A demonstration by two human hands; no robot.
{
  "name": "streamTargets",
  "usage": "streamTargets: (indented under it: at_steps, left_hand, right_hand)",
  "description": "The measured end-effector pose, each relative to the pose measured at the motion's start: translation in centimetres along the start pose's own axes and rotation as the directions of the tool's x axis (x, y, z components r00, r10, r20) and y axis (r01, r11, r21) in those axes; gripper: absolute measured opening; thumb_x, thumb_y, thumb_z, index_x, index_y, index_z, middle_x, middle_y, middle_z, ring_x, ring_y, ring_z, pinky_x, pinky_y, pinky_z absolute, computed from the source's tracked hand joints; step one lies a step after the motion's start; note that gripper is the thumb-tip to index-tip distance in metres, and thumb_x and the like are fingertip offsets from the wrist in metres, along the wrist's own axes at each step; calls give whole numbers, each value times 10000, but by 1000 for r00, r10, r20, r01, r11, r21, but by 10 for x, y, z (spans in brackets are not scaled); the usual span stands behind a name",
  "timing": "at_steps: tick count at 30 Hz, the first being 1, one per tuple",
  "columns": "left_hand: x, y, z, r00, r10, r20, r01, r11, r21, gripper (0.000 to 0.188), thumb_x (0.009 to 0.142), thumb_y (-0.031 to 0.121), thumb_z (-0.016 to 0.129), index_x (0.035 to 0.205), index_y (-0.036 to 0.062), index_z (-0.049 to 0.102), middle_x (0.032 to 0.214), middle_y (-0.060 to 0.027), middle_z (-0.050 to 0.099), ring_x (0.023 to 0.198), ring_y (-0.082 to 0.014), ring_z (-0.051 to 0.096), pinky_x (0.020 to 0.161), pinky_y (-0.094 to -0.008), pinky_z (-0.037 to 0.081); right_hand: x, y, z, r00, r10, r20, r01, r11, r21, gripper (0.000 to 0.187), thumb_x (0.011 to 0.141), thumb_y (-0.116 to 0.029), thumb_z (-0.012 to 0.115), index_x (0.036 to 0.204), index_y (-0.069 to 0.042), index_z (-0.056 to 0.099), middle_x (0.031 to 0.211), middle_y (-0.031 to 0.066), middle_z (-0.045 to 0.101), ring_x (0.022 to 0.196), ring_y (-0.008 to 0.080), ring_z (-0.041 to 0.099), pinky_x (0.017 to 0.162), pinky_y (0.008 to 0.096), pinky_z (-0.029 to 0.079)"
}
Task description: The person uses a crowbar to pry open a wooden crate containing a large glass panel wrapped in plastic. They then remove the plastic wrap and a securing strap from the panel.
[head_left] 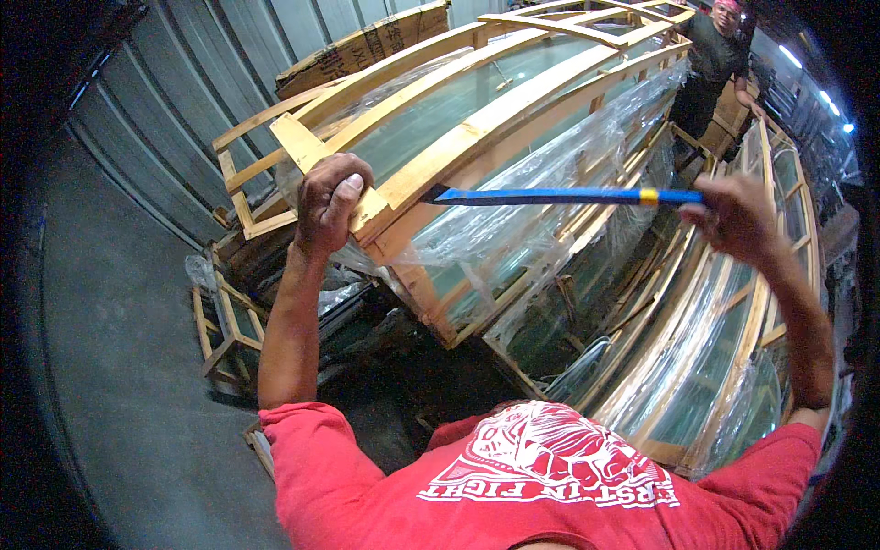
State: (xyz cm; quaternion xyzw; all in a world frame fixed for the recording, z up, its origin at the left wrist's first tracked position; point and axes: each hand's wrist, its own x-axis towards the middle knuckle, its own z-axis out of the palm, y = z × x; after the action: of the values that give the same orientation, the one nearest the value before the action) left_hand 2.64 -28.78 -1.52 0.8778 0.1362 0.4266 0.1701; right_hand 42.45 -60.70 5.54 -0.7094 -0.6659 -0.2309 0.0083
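My left hand [334, 203] is closed around the near end board of a wooden crate [477, 137], thumb on top. Curved panes of glass [431, 115] show between the crate's slats, with clear plastic film [541, 206] hanging along its side. Out to the right, my right hand [735, 213] grips the end of a blue pry bar [550, 196] that has a yellow band. The bar lies nearly level, and its flat tip meets the crate's corner near the top slat. Whether the tip is wedged under the wood cannot be made out.
More slatted crates with glass and film [733, 330] stand to the right. A small wooden frame [229, 321] rests at the left on the grey floor [128, 367]. Behind is a corrugated metal wall [183, 101]. Another person [720, 69] stands far right, one hand by a crate.
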Motion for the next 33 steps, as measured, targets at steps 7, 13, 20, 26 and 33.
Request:
streamTargets:
  at_steps: [7,13,20,26,33]
  left_hand:
    - [-1,-3,0,999,4,-33,-5,1000,-28,342,900,305,458,813,9,606,751,-143,583,750,-305,592,733,-381,459]
    - [1,0,-3,999,15,-46,-16,1000,-10,350,912,315,447,808,19,602,721,-137,557,717,-287,571,706,-385,444]
    - [8,2,-11,1000,6,20,-5,999,-42,363,870,334,466,763,18,608,685,-135,575,680,-291,577,676,-390,451]
    - [7,0,-10,998,61,-30,-62,997,-47,342,869,300,463,759,17,621,675,-132,589,644,-287,583,656,-392,459]
    - [-1,-4,-10,997,-37,-63,28,992,-124,393,934,348,452,838,13,633,748,-134,613,686,-255,593,682,-369,468]
  right_hand:
    - [-37,-39,175,996,83,45,-94,868,488,343,895,-371,681,762,-95,527,592,190,552,595,444,584,510,506,436]
    - [-34,-101,287,999,49,0,-38,774,632,302,876,-301,717,765,-83,540,586,208,516,551,437,542,485,476,404]
    - [-25,-17,194,990,18,140,-103,775,624,284,885,-259,701,760,-79,520,577,175,499,509,380,519,491,420,415]
    - [2,6,14,990,18,138,-27,997,68,403,862,-417,688,740,-70,523,611,195,540,638,454,574,548,489,422]
    - [66,-27,-85,983,-185,17,183,944,-276,393,847,-400,704,752,-71,511,708,169,531,741,387,550,693,476,423]
